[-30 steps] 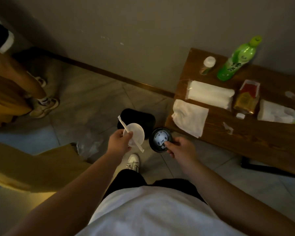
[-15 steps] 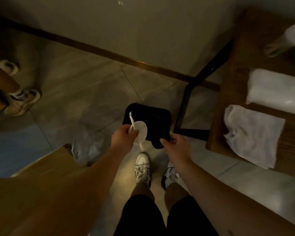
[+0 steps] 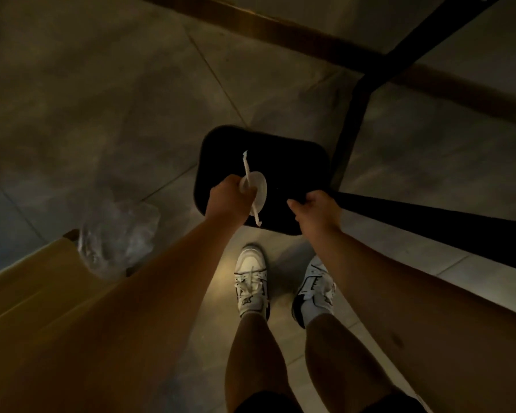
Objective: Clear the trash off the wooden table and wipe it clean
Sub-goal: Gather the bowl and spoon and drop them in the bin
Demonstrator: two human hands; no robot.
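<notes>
My left hand (image 3: 225, 201) is shut on a white round plastic lid (image 3: 260, 189) with a white straw (image 3: 246, 162) through it. It holds them over the open black trash bin (image 3: 295, 156) on the floor. My right hand (image 3: 316, 210) hovers at the bin's right near edge with its fingers curled downward. Against the black bin, the frame does not show whether anything dark is in that hand. The wooden tabletop is out of view.
The black metal table frame (image 3: 352, 126) stands just right of the bin, with a bar (image 3: 429, 222) running along the floor. A crumpled clear plastic bag (image 3: 116, 236) lies to the left beside a light wooden piece (image 3: 27, 281). My white shoes (image 3: 251, 281) stand before the bin.
My view has dropped from the table to the floor and closed in on the bin. Both hands have moved over the bin. The dark round item in my right hand is no longer visible.
</notes>
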